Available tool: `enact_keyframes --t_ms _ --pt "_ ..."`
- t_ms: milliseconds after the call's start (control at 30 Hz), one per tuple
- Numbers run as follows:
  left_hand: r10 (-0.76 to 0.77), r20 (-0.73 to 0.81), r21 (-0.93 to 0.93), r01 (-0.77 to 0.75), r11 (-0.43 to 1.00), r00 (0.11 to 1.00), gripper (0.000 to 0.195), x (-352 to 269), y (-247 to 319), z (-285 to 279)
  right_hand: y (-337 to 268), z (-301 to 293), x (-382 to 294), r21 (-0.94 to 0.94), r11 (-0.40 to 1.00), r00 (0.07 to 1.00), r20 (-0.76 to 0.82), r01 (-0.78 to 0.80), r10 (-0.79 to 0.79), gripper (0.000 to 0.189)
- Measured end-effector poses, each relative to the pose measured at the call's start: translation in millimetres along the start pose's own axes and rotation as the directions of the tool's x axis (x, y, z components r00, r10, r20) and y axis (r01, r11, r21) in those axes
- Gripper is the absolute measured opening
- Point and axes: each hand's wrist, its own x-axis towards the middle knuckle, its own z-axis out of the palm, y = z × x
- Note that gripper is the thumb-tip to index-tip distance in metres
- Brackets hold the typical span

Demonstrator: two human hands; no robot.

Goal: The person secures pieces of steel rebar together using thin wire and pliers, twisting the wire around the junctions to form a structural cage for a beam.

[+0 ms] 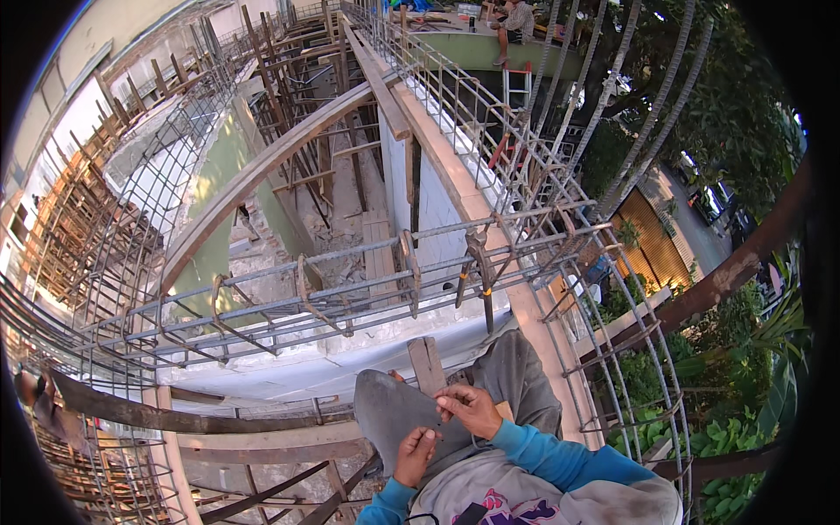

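Observation:
My left hand [415,455] is curled over my lap, thumb against the bent fingers; whether it holds something small is too unclear to tell. Close by at the upper right, my right hand [470,411] has its thumb and forefinger pinched together, and anything thin between them cannot be made out. Both hands are above my grey trousers [394,407]. A short wooden board [426,364] stands out between my knees. Beyond my knees, a pair of pincers [478,275] with dark handles and yellow bands hangs on the rebar cage [354,252].
Rebar cages run ahead and down the right side [630,315]. A wooden beam [282,170] slants across a deep drop with props and rubble. Upright rebar [617,72] rises at the upper right. A person [517,26] sits on a far ledge near a ladder [517,85].

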Motion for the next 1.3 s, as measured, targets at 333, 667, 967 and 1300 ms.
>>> enact_keyframes --t_ms 333,667,967,1300 --pt "0.235 -0.019 0.381 -0.21 0.9 0.972 0.029 5.3 10.2 -0.1 -2.4 -9.0 1.3 0.06 0.997 0.989 -0.142 -0.041 0.049 0.027" --pt "-0.042 0.243 -0.106 0.07 0.992 0.969 0.024 7.3 43.8 36.0 -31.0 -28.3 7.2 0.22 0.964 0.972 -0.214 0.148 -0.101 0.023" --pt "-0.312 0.364 0.226 0.242 0.944 0.878 0.031 12.8 39.4 39.7 -65.3 -47.1 -2.5 0.203 0.943 0.943 -0.261 0.264 -0.208 0.025" --pt "0.02 0.224 -0.342 0.059 0.938 0.974 0.028 -6.5 38.4 68.5 -63.7 -55.7 1.5 0.484 0.806 0.917 -0.36 0.34 -0.171 0.026"
